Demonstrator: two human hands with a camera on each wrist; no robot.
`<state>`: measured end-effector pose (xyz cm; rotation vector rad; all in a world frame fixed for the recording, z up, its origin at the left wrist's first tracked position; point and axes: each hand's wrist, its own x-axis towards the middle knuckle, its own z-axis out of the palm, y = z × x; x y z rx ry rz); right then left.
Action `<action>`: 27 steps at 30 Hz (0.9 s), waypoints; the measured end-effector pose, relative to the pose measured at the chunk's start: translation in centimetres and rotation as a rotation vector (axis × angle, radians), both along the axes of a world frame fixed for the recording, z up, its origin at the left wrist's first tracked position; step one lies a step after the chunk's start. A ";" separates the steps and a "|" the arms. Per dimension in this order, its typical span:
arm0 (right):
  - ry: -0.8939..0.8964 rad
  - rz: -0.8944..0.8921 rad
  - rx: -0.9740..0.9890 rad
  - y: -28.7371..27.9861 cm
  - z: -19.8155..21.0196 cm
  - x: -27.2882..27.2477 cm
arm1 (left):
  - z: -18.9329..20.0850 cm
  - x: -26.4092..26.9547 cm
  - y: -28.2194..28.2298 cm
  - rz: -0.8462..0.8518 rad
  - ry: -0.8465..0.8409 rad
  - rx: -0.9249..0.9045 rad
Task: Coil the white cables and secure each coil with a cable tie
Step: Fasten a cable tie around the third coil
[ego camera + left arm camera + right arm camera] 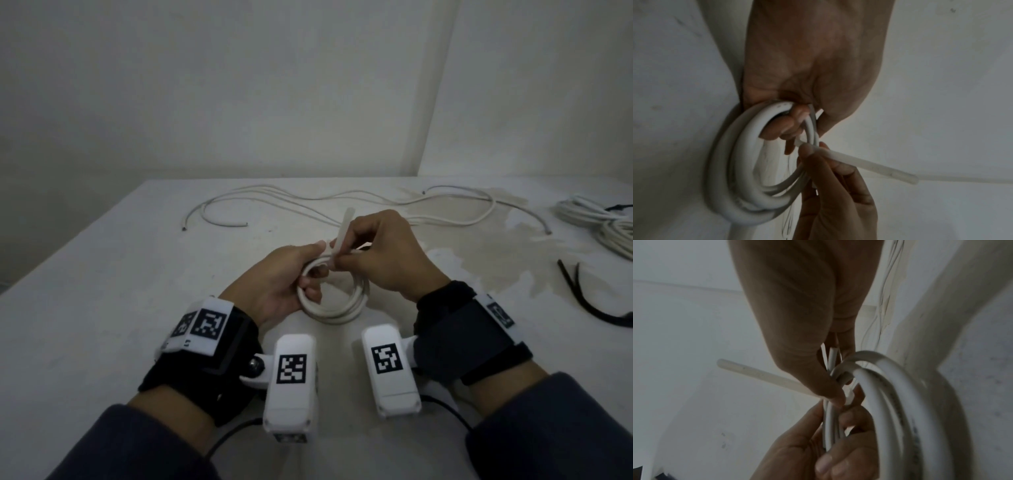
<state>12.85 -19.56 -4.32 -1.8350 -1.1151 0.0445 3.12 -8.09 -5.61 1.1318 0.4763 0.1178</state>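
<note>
A small coil of white cable hangs just above the table in front of me. My left hand grips its upper left side, fingers curled through the loop. A white cable tie wraps the coil at the top, and its tail sticks up and away. My right hand pinches the tie right at the coil, thumb and forefinger on the strap.
Loose white cables trail across the far side of the white table. Coiled white cables lie at the right edge, with black cable ties near them. A wall stands behind the table.
</note>
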 end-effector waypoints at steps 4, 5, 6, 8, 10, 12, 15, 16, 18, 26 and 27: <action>0.055 0.003 0.009 0.0 -0.1 0.2 | -0.2 0.3 -0.4 0.064 -0.033 0.038; 0.084 -0.001 0.007 0.1 -0.2 0.3 | -0.3 0.4 -0.5 0.092 -0.047 0.065; 0.104 -0.009 0.005 0.1 -0.3 0.3 | -0.4 0.4 -0.6 0.120 -0.062 0.095; 0.105 -0.013 -0.007 0.1 -0.3 0.3 | -0.5 0.5 -0.7 0.175 -0.091 0.150; 0.077 0.009 -0.023 0.0 -0.3 0.3 | -0.6 0.6 -0.8 0.233 -0.111 0.204; 0.115 0.053 0.017 -0.2 0.0 0.3 | -0.6 0.5 -0.8 0.282 -0.122 0.266; 0.192 0.118 0.180 -0.2 0.4 -0.1 | -0.7 0.5 -0.7 0.285 -0.153 0.324; 0.229 0.128 0.239 -0.1 0.5 -0.3 | -0.8 0.6 -0.7 0.284 -0.157 0.338; 0.292 0.125 0.321 0.1 0.8 -0.5 | -0.8 0.7 -0.8 0.294 -0.161 0.358; 0.376 0.081 0.328 -0.1 0.9 -0.5 | -0.8 0.6 -1.1 0.324 -0.194 0.518; 0.346 0.079 0.309 -0.1 1.0 -0.5 | -0.7 0.6 -1.1 0.322 -0.199 0.528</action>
